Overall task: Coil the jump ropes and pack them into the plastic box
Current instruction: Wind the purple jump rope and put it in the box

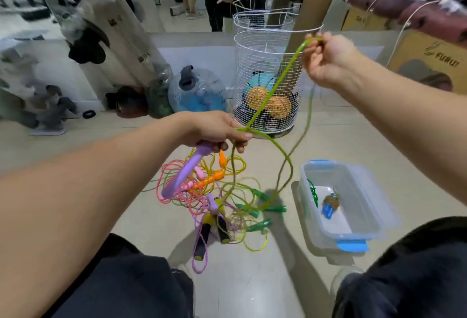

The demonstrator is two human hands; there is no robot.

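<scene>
Left hand: the left hand, at frame centre, is curled around a purple handle that hangs down and left, and its fingertips also pinch the green rope.
Right hand: the right hand, upper right of the frame, is closed on a higher stretch of the same green rope, lifted well apart from the left.
Why held so: judged from the spread, the hands are drawing out one length of rope between them to measure off a loop for coiling; the lower hand serves as the anchor where loops would gather.
Slack: below the hands the green rope drops in long curves toward the pile.
Rope pile: the tangled ropes lie on the floor at lower centre, pink, orange, yellow and green strands with handles mixed in, just left of the box.
Box: the plastic box sits open on the floor at lower right, close to the pile for short transfers; it holds a green strand and a small blue and brown item.
Hard to read: whether the purple handle belongs to the green rope cannot be told; motion blur smears the rope and the box contents, and which strands join which handles in the pile is unclear.
Behind: a wire basket with balls stands at upper centre.
</scene>
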